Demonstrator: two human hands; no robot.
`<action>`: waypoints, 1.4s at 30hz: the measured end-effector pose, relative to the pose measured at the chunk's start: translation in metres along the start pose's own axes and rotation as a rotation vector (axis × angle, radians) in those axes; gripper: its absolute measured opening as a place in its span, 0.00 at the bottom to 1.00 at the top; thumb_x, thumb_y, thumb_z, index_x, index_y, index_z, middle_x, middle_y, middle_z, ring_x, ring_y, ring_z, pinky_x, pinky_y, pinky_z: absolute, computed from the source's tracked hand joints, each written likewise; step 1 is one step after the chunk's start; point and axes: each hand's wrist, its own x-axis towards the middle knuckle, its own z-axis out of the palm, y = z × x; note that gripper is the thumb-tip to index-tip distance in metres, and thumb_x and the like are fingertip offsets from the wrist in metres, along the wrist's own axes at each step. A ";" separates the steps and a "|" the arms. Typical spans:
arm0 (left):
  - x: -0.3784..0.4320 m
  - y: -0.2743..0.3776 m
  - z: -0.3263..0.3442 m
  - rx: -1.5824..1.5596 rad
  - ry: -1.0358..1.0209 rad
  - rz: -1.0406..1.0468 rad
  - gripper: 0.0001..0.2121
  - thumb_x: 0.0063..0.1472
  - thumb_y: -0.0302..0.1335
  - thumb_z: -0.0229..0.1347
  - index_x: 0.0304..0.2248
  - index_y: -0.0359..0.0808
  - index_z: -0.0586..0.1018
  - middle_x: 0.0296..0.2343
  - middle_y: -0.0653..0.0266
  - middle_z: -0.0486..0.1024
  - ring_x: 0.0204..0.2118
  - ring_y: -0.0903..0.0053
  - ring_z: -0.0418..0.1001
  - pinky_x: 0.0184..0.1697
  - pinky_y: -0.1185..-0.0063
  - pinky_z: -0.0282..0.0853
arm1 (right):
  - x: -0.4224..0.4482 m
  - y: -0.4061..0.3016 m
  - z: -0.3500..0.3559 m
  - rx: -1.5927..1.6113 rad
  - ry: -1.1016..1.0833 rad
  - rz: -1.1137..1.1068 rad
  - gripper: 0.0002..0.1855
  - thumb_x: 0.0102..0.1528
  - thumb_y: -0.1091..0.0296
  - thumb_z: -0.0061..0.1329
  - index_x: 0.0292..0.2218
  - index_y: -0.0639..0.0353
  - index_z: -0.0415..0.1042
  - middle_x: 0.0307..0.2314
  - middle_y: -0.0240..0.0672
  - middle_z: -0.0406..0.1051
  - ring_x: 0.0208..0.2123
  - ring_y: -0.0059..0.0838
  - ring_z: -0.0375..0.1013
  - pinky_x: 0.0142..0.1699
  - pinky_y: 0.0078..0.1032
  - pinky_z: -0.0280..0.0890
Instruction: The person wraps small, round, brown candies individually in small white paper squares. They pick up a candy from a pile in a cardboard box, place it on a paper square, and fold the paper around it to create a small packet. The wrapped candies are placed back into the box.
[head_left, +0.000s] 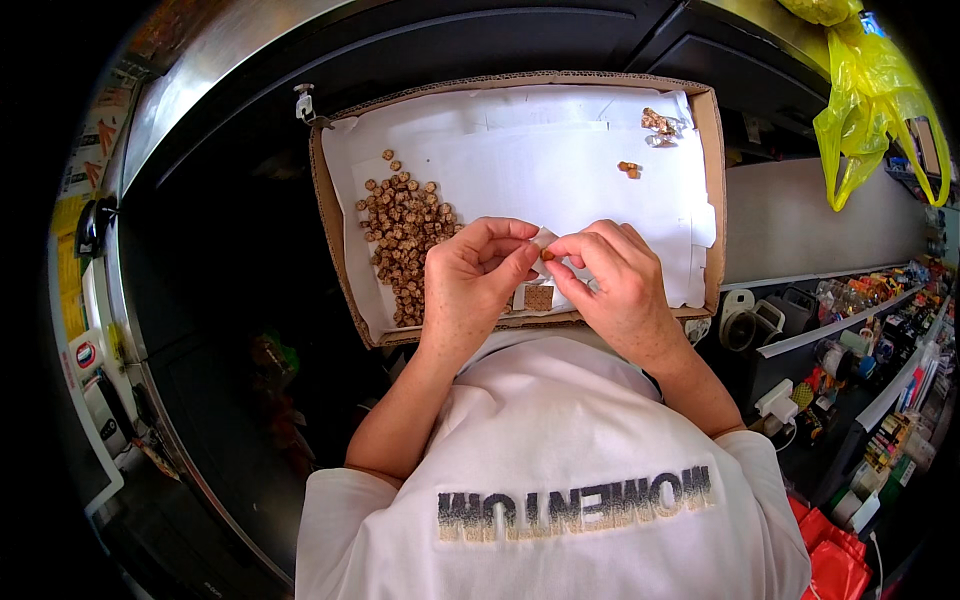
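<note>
My left hand pinches a small pale wrapper square between thumb and fingertips. Against that wrapper, my right hand holds a small brown ball between thumb and forefinger. Both hands are over a shallow cardboard box lined with white paper. Just below the fingers lies a brown patterned wrapper square, partly covered by paper. To the left, a heap of small wrapped balls in brown patterned wrapping spreads inside the box; my left hand hides part of it. Several unwrapped brown balls lie on the right.
Crumpled brown and silver foil lies in the box's upper right corner. A yellow plastic bag hangs at upper right. Shelves of assorted goods run along the right. Dark cabinet fronts stand beyond the box.
</note>
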 end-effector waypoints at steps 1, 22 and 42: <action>0.000 0.000 0.000 0.001 0.001 0.001 0.08 0.53 0.18 0.54 0.34 0.24 0.73 0.27 0.59 0.74 0.28 0.82 0.72 0.29 0.85 0.71 | 0.000 0.000 0.000 -0.003 -0.003 0.001 0.11 0.39 0.76 0.55 0.27 0.58 0.67 0.22 0.31 0.65 0.23 0.30 0.66 0.31 0.25 0.61; -0.001 0.002 -0.001 0.003 0.001 0.016 0.08 0.52 0.17 0.53 0.34 0.24 0.73 0.28 0.60 0.74 0.29 0.82 0.72 0.29 0.85 0.71 | 0.002 -0.003 -0.004 -0.028 -0.015 -0.038 0.11 0.39 0.76 0.54 0.27 0.58 0.66 0.22 0.30 0.65 0.23 0.29 0.65 0.31 0.24 0.60; -0.001 -0.001 -0.001 -0.003 0.021 0.032 0.08 0.52 0.17 0.53 0.33 0.24 0.73 0.28 0.59 0.74 0.28 0.82 0.72 0.29 0.85 0.71 | 0.004 -0.002 -0.004 -0.045 -0.014 -0.074 0.11 0.40 0.75 0.54 0.27 0.59 0.66 0.22 0.29 0.64 0.24 0.27 0.65 0.31 0.24 0.58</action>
